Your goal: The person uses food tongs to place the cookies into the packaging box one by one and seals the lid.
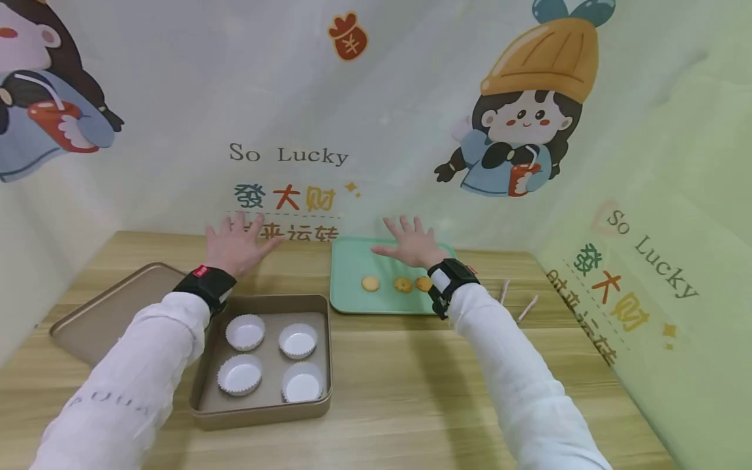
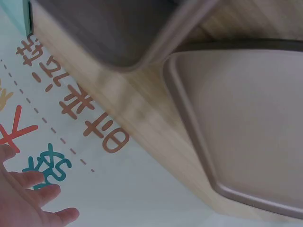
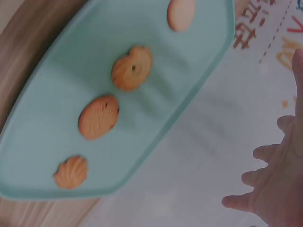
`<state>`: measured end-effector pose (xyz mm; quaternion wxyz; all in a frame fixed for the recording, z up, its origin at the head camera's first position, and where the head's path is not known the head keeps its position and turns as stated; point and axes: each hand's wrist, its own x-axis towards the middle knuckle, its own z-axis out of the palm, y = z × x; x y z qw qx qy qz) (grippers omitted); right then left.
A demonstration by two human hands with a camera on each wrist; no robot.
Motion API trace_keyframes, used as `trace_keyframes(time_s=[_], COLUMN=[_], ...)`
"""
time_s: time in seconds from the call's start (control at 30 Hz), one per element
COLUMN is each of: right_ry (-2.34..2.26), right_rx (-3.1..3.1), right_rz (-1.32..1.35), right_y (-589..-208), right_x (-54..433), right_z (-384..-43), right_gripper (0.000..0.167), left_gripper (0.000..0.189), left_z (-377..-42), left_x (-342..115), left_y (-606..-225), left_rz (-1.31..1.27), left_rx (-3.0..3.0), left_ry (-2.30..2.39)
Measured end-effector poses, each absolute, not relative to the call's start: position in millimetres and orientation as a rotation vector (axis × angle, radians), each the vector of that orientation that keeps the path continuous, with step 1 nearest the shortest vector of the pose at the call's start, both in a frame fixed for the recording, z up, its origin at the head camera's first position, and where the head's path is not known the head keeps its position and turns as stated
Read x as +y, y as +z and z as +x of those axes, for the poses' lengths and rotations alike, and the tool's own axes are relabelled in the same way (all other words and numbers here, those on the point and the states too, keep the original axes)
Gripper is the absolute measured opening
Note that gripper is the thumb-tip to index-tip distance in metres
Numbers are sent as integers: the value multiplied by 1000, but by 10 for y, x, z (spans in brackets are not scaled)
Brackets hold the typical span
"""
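My left hand [image 1: 235,248] is raised with fingers spread, above the far side of a brown metal baking tin [image 1: 202,391]. Inside the tin stand several white paper baking cups [image 1: 245,332]. My right hand [image 1: 414,245] hovers, fingers apart and holding nothing, over a mint green tray [image 1: 352,261]. Several cookies lie in a row on that tray, among them a plain round cookie [image 1: 370,283] and a ring-shaped cookie [image 3: 132,68]. The right wrist view shows a shell-shaped cookie [image 3: 71,172] at the row's end, which my right wrist hides in the head view.
A flat brown lid or shallow pan [image 1: 117,310] lies left of the tin, partly behind my left sleeve. Two thin pale sticks [image 1: 527,308] lie right of the tray. Printed cloth walls [image 1: 399,130] stand behind and beside the wooden table [image 1: 388,391].
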<state>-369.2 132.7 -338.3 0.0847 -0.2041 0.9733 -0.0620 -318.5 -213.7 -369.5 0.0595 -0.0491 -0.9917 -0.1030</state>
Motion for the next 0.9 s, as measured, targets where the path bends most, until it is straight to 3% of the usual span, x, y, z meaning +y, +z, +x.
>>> trace_keyframes(time_s=[0.37,0.6,0.9], right_ry=[-273,-264,-267], right_rx=[2787,2707,2695], right_rz=[-1057,-1117,-1214], right_y=[-3655,-3823,-3886], right_x=[715,498,375], right_z=[-3327,-3130,-3053], right_gripper=[71,62,24], left_gripper=[82,74,34], left_z=[-2755,-2474,-2335], left_x=[-2213,-2303,-2512], left_y=[-3860,-4066,-4216], left_rz=[-326,-373,-407], left_rx=[-3069,-3083,-3007], left_ry=[-350,-398,-485])
